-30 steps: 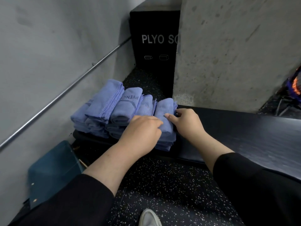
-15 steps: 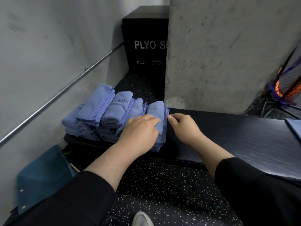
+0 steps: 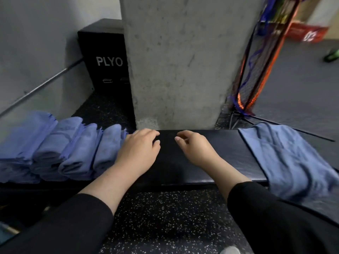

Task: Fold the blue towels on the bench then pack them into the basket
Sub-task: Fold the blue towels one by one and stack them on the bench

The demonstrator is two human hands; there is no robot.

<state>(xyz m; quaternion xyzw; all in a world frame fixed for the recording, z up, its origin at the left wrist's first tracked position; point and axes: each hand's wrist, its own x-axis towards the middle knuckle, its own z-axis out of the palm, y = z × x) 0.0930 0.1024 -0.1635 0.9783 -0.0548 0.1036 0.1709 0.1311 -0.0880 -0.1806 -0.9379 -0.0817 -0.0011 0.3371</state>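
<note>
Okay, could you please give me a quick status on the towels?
Both hands, left and right, empty. Folded blue cloth towels stacked left; one unfolded blue towel on black padded bench. Nothing obstructing.

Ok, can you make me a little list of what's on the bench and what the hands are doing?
bench: black, padded
folded towels: blue, in a row at the left end
unfolded towel: blue, draped over the right end
left hand: beside the nearest folded towel, holding nothing
right hand: fingers loosely curled over the bare bench, holding nothing
basket: not in view
</note>
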